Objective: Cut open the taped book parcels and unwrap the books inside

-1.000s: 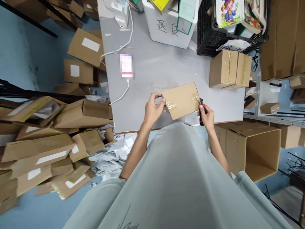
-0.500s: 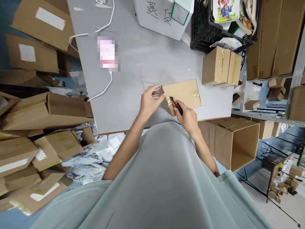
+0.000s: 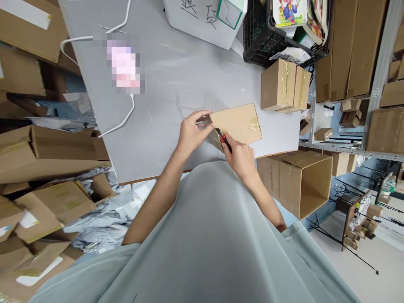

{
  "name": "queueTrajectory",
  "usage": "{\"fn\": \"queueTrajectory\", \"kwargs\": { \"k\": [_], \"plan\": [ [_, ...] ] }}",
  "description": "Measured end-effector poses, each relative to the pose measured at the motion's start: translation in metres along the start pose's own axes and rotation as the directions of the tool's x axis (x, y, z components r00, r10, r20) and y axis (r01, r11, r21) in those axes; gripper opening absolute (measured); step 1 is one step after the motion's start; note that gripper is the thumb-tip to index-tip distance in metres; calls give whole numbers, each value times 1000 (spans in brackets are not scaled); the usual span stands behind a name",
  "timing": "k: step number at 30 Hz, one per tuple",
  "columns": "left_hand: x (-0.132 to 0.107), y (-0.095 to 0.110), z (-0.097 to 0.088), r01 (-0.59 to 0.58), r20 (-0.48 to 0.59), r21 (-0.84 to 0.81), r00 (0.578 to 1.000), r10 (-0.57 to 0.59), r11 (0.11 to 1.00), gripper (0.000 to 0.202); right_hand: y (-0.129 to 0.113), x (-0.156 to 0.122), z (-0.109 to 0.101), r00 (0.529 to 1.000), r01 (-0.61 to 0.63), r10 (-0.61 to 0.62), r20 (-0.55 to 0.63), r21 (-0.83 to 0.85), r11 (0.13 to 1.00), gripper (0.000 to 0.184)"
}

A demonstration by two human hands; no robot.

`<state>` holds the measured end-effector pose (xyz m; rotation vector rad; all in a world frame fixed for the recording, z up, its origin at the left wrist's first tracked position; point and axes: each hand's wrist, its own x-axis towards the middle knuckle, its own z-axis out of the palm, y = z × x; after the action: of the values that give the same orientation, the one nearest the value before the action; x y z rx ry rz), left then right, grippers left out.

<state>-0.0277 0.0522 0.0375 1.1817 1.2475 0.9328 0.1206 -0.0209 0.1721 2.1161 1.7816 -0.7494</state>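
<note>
A small brown cardboard box (image 3: pixel 238 120) lies at a slant near the front edge of the table, with clear tape at both ends. My left hand (image 3: pixel 190 134) is closed on its left end, thumb at the near corner and fingers at the far one. In my right hand (image 3: pixel 240 156) is a black and red utility knife (image 3: pixel 225 141), gripped by the handle. Its tip is at the taped left end of the box, close to my left thumb. The tape under the blade is partly hidden by the knife and fingers.
Two taped cartons (image 3: pixel 279 86) stand to the right, below a black crate (image 3: pixel 257 38) of books. A white bin (image 3: pixel 202 25) is at the back. A charging cable (image 3: pixel 121 122) runs to a blurred-out device. Piled cartons (image 3: pixel 59 143) lie left; an open carton (image 3: pixel 284 181) stands right.
The view has swung so that the whole scene sits further left. Relative to the box, the knife tip has moved slightly left, towards my left hand. Both hands keep their holds.
</note>
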Motion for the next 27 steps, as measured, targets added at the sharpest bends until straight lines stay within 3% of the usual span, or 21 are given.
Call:
{"fn": "queueTrajectory", "kwargs": {
  "k": [5, 10, 15, 19, 24, 27],
  "plan": [
    [5, 1, 3, 24, -10, -7, 1000, -24, 1000, 37, -19, -5, 6, 996, -86, 89, 28, -79, 993, 61],
    [7, -1, -1, 29, 1, 6, 1000, -29, 1000, 36, -26, -3, 13, 998, -59, 56, -41, -77, 995, 64],
    [5, -3, -1, 43, -23, -4, 999, -43, 999, 38, -24, 3, 15, 998, -61, 59, -26, -56, 997, 61],
    [3, -4, 3, 75, -58, -48, 995, -78, 996, 38, -16, 5, 17, 998, 11, -11, -54, -7, 1000, 60],
    [0, -2, 9, 93, -97, -89, 990, -102, 992, 38, -14, 0, 12, 998, -54, 55, 4, -83, 995, 56],
    [-2, 0, 10, 106, -106, -98, 988, -116, 990, 38, -16, -6, 8, 999, -33, 33, -1, -109, 993, 56]
  ]
}}
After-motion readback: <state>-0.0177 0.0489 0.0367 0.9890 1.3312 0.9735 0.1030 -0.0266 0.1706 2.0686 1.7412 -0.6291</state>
